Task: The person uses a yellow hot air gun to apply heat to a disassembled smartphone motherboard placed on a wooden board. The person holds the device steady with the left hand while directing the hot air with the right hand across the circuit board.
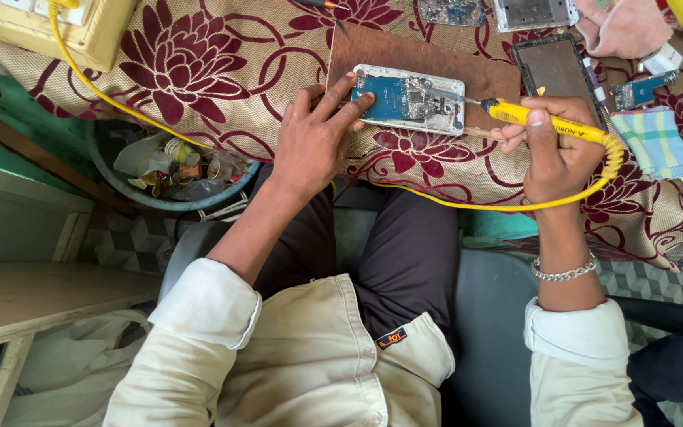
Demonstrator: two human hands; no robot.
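The phone [409, 100] lies opened on a wooden board [420, 59] on the tabletop [223, 71]. The left hand [314, 138] presses its left end with fingers [349, 107] spread flat. The right hand [555, 146] has fingers curled tight around a yellow soldering iron [539, 119], whose tip touches the phone's inside.

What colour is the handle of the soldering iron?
Yellow; the soldering iron shows in the head view, in the right hand.
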